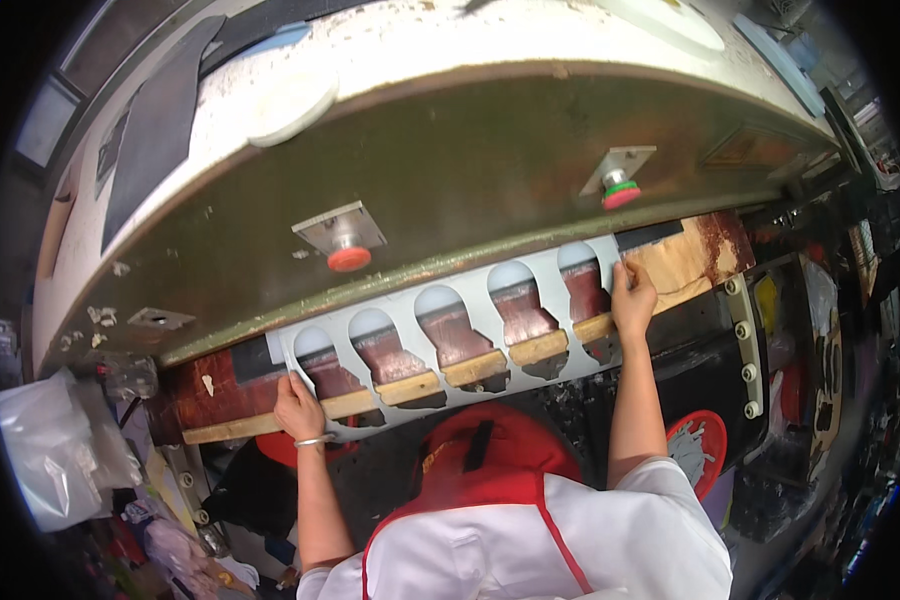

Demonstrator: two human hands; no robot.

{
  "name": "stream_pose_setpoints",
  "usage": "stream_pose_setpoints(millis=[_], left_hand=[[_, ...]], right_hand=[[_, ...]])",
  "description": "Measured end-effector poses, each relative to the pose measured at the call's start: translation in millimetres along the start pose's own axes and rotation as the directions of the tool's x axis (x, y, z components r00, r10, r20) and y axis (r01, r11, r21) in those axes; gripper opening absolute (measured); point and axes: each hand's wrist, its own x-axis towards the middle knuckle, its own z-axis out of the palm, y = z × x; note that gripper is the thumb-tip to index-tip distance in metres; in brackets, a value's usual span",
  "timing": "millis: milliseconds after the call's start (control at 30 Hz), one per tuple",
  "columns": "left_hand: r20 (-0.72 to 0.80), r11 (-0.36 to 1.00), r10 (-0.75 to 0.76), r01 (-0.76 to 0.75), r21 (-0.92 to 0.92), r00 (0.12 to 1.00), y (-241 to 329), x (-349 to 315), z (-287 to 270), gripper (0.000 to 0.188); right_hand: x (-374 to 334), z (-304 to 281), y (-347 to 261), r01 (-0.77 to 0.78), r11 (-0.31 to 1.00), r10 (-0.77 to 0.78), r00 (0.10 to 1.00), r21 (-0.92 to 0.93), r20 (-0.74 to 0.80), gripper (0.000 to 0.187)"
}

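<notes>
A white sheet (549, 285) with several sole-shaped cut-outs is stretched between my two hands, slanting up to the right. My left hand (297, 408), with a bangle at the wrist, grips its left end, fingers closed. At the right end, the fingers of my right hand (633, 297) pinch the sheet's edge. Behind and partly under the sheet lies a dark red board (200, 392) with a pale wooden front edge (235, 430); both show through the holes. The sheet's near edge hangs past that wood, toward my red apron (450, 465).
Beyond the board runs a dark green machine beam (490, 150), carrying a red push button (348, 255) at left and a second red button (621, 194) at right. A red basin (712, 470) holds pale scraps near my right arm. Clear plastic bags (65, 445) hang far left.
</notes>
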Motion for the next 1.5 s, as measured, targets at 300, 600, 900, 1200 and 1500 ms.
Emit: stream_pose_setpoints(millis=[300, 600, 900, 1200, 1500], left_hand=[[0.061, 0.959, -0.067, 0.081, -0.273, 0.996, -26, -66, -26, 0.029], [0.336, 0.950, -0.181, 0.253, -0.183, 0.924, -28, -127, -74, 0.031], [0.302, 0.979, -0.171, 0.196, -0.055, 0.938, -48, -198, -99, 0.037], [0.266, 0.977, -0.152, 0.185, -0.106, 0.952, -39, -193, -93, 0.033], [0.223, 0.980, -0.153, 0.177, -0.090, 0.963, -19, -104, -52, 0.029]], right_hand=[[-60, -62, 15, 0.064, 0.997, -0.067, 0.995, -0.030, -0.081, 0.024], [-145, -29, -47, 0.563, 0.826, -0.538, 0.780, 0.017, 0.319, 0.086], [-154, -88, -15, -0.472, 0.556, 0.070, 0.847, 0.684, 0.527, 0.090], [-139, -81, 15, 0.358, 0.932, -0.363, 0.918, 0.059, 0.158, 0.096], [-28, -39, -56, 0.221, 0.944, -0.232, 0.973, 0.244, 0.018, 0.067]])
